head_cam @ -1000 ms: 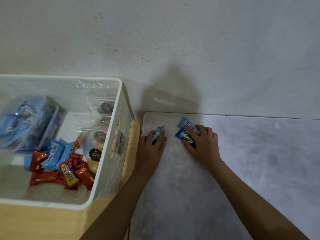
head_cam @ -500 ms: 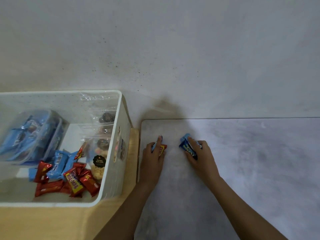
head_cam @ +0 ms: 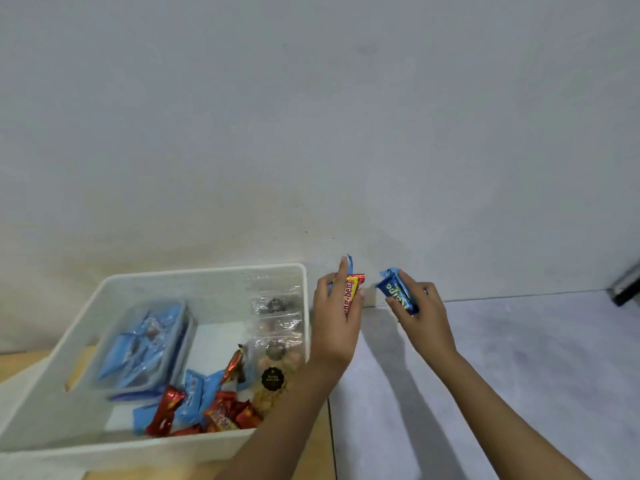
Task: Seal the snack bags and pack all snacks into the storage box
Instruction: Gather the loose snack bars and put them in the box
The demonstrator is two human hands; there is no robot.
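The white storage box stands at the left on a wooden surface. Inside lie clear zip bags of snacks, blue packs in a clear bag and loose red and blue wrapped snacks. My left hand is raised just right of the box's far right corner, shut on a red-and-yellow snack bar with a light blue wrapper behind it. My right hand is lifted above the grey table, gripping a dark blue snack pack and a lighter blue one behind it.
A pale wall rises right behind the box and table. A dark metallic object sits at the far right edge. The wooden surface under the box meets the grey table along a seam near my left forearm.
Both hands have lifted off the grey table with their snacks and moved up and left, the left one nearing the box's corner. The view has tilted upward.
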